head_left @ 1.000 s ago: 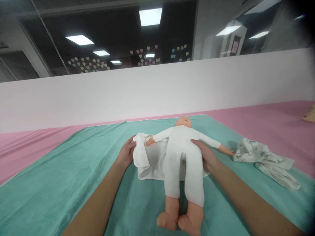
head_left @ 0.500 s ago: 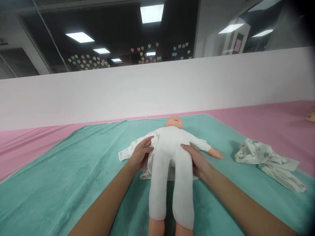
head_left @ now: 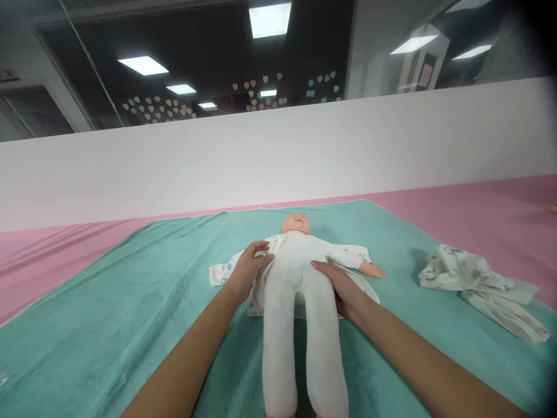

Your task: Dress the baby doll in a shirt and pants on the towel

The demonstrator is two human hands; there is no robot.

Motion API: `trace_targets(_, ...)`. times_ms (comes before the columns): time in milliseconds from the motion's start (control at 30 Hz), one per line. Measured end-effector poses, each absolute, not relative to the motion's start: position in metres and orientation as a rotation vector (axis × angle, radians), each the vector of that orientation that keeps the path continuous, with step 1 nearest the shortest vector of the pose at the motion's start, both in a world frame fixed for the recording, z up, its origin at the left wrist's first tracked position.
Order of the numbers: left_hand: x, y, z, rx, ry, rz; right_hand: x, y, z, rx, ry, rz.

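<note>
The doll [head_left: 289, 264] is lying on the teal blanket [head_left: 130, 325], looking light and soft — likely best held at the hips [head_left: 300, 276], where the right hand [head_left: 346, 284] is clasping it; the left hand [head_left: 249, 268] is touching the shirt [head_left: 258, 297] — its grip hiding from me.

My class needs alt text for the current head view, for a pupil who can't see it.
A white-bodied baby doll lies face up on a teal blanket, with an opened patterned white shirt beneath it. A person's left hand is at the shirt beside the doll's torso; their right hand rests on its hip. Crumpled patterned cloth lies at right.
</note>
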State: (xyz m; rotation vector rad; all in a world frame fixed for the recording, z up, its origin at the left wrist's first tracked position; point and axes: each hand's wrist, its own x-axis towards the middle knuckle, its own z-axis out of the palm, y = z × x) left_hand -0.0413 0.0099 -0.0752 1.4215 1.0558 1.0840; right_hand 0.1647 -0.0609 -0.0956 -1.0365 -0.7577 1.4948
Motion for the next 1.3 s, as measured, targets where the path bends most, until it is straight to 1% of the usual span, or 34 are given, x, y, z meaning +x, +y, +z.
trace_targets(67, -0.044, 0.011, -0.074, 1.544, 1.237, 0.951, 0.165, -0.061, -0.096, -1.062, -0.729, 1.476)
trace_targets(167, -0.047, 0.009, -0.070, 1.667, 1.315, 0.772, 0.166, -0.061, -0.095, -1.057, -0.734, 1.468)
trace_targets(267, -0.044, 0.002, -0.060, 1.681, 1.312, 0.859, 0.165, -0.064, -0.093, -1.053, -0.755, 1.482)
trace_targets(400, -0.030, -0.018, -0.044, 1.667, 1.176, 1.019, 0.160, -0.067, -0.091, -1.027, -0.825, 1.502)
trace_targets(533, -0.018, -0.039, -0.035, 1.754, 1.076, 1.013, 0.152, -0.068, -0.092, -0.978, -0.887, 1.523)
trace_targets(567, -0.017, -0.042, -0.034, 1.754, 1.030, 0.976, 0.151, -0.068, -0.092, -0.978, -0.888, 1.519)
trace_targets(667, -0.019, -0.042, -0.032, 1.643, 0.787, 0.708, 0.149, -0.067, -0.094, -1.016, -0.868, 1.499)
trace_targets(733, -0.026, -0.033, -0.033, 1.556, 0.689, 0.664, 0.149, -0.066, -0.094, -1.050, -0.858, 1.492)
trace_targets(800, -0.037, -0.018, -0.037, 1.556, 0.803, 0.875, 0.150, -0.067, -0.093, -1.073, -0.858, 1.503)
trace_targets(867, -0.052, 0.001, -0.044, 1.664, 1.130, 1.071, 0.152, -0.069, -0.092, -1.096, -0.851, 1.525)
trace_targets(900, -0.061, 0.010, -0.048, 1.787, 1.352, 1.069, 0.153, -0.070, -0.091, -1.102, -0.845, 1.536)
trace_targets(967, -0.079, 0.026, -0.056, 2.065, 1.743, 0.883, 0.154, -0.071, -0.092, -1.108, -0.831, 1.546)
trace_targets(1033, -0.095, 0.035, -0.060, 2.147, 1.954, 0.724, 0.155, -0.070, -0.094, -1.108, -0.808, 1.540)
trace_targets(1100, -0.106, 0.039, -0.061, 2.134, 1.995, 0.605, 0.156, -0.069, -0.098, -1.111, -0.774, 1.527)
trace_targets(1167, -0.112, 0.039, -0.061, 2.108, 1.905, 0.530, 0.157, -0.067, -0.102, -1.130, -0.733, 1.513)
trace_targets(1300, -0.109, 0.040, -0.065, 2.098, 1.739, 0.587, 0.159, -0.065, -0.106, -1.157, -0.695, 1.497)
